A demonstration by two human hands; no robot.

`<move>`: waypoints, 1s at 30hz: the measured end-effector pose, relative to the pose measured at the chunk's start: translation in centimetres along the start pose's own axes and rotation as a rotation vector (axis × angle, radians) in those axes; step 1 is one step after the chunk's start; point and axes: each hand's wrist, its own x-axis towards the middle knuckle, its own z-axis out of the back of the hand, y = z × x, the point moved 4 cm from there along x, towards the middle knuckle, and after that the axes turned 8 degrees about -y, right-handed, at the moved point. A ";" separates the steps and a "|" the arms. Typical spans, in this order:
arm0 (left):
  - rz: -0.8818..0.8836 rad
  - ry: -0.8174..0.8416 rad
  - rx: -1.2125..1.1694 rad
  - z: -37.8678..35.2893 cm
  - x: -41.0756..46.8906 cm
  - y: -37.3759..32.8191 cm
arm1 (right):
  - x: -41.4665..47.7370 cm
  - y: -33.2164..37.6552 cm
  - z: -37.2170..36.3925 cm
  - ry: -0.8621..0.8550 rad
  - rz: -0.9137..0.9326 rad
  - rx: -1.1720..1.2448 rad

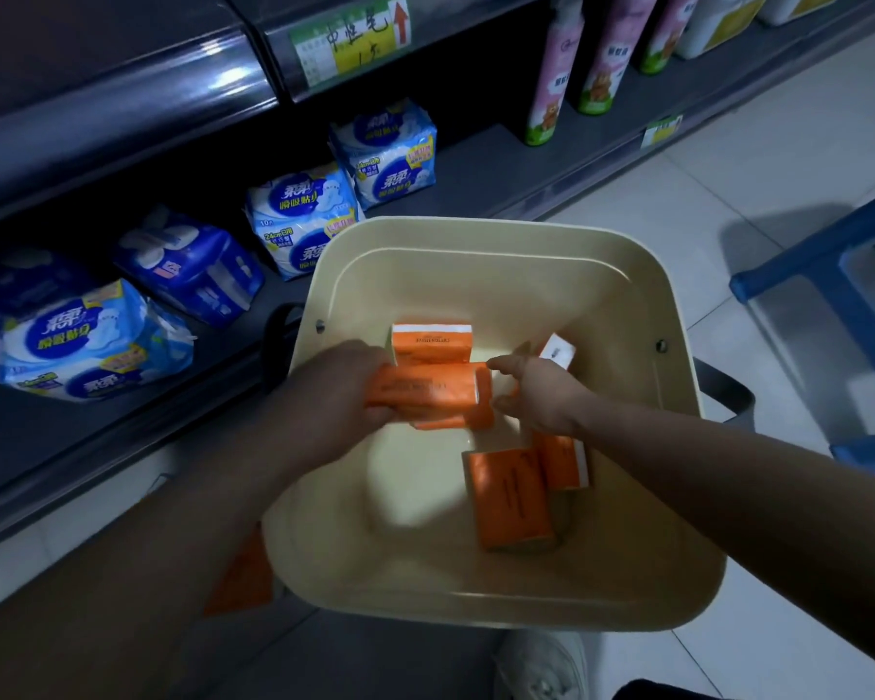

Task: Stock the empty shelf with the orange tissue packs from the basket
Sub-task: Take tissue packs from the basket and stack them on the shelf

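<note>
Looks barely begun: inside the basket (476,229), left hand (339,391) gripping stacked orange tissue packs (425,394), right hand (541,396) relaxed against their end, other packs (511,497) lying loose, none seen on the shelf (481,174) behind it.

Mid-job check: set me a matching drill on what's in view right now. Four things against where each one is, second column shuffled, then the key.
Things
1. left hand
2. orange tissue pack with a white end strip
3. blue-and-white soft plastic packs
4. tall pink bottles

Places
A. standing upright further along the shelf, at the upper right
B. lying inside the cream plastic basket, at its far side
C. gripping a second orange tissue pack inside the basket
D. lying on the dark bottom shelf, left of the basket

Pairs: 1-C, 2-B, 3-D, 4-A
</note>
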 end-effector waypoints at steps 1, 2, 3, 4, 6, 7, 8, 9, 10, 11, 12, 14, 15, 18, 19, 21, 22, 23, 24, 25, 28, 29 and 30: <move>0.000 -0.109 -0.073 1.6 -0.5 0.1 | 0.2 0.0 -0.4 -0.003 -0.002 -0.004; -0.004 -0.204 -0.122 2.9 -1.0 0.0 | 0.5 0.1 -0.7 -0.016 0.001 -0.003; -0.011 -0.282 -0.143 3.9 -1.5 0.0 | 0.7 0.2 -0.9 -0.039 0.011 -0.003; -0.018 -0.346 -0.152 4.6 -1.8 0.0 | 1.1 0.4 -1.1 -0.068 0.027 -0.022; 0.005 -0.444 -0.192 5.3 -2.2 0.3 | 2.0 0.9 -1.3 -0.138 0.090 -0.138; 0.037 -0.476 -0.224 5.3 -2.2 0.6 | 2.4 1.2 -1.5 -0.163 0.133 -0.213; 0.068 -0.497 -0.254 5.3 -2.0 0.9 | 2.9 1.5 -1.7 -0.173 0.170 -0.271; 0.092 -0.511 -0.277 5.3 -1.8 1.2 | 3.3 1.7 -2.0 -0.165 0.192 -0.310; 0.107 -0.521 -0.291 5.2 -1.5 1.4 | 3.7 1.8 -2.5 -0.145 0.197 -0.341; 0.114 -0.532 -0.300 5.2 -1.3 1.5 | 4.1 1.8 -3.0 -0.121 0.189 -0.370; 0.119 -0.543 -0.305 5.2 -1.0 1.6 | 4.5 1.7 -3.5 -0.093 0.167 -0.394; 0.130 -0.550 -0.316 5.2 -0.5 1.7 | 5.3 1.2 -4.5 -0.024 0.079 -0.380; 0.135 -0.546 -0.322 5.1 -0.2 1.8 | 5.6 1.0 -4.9 0.011 0.033 -0.352; 0.144 -0.539 -0.351 4.7 0.4 2.2 | 6.3 0.3 -5.7 0.012 -0.008 -0.315; 0.147 -0.540 -0.358 4.6 0.5 2.4 | 6.4 0.0 -5.8 -0.008 -0.017 -0.313; 0.157 -0.547 -0.379 4.4 0.7 2.6 | 6.6 -0.8 -6.2 -0.037 -0.041 -0.327; 0.162 -0.551 -0.394 4.4 0.7 2.7 | 6.6 -1.1 -6.4 -0.048 -0.043 -0.352; 0.164 -0.550 -0.406 4.3 0.7 2.8 | 6.7 -1.3 -6.5 -0.062 -0.037 -0.386; 0.163 -0.545 -0.414 4.3 0.7 2.7 | 6.7 -1.4 -6.7 -0.076 -0.026 -0.417; 0.159 -0.539 -0.419 4.3 0.7 2.7 | 6.7 -1.4 -6.8 -0.086 -0.018 -0.425; 0.161 -0.527 -0.450 4.5 0.5 2.6 | 6.3 -1.3 -7.3 -0.048 -0.029 -0.291; 0.168 -0.523 -0.468 4.6 0.4 2.5 | 6.0 -1.2 -7.4 -0.018 -0.042 -0.224; 0.179 -0.518 -0.490 4.7 0.3 2.5 | 5.7 -1.0 -7.4 0.004 -0.051 -0.169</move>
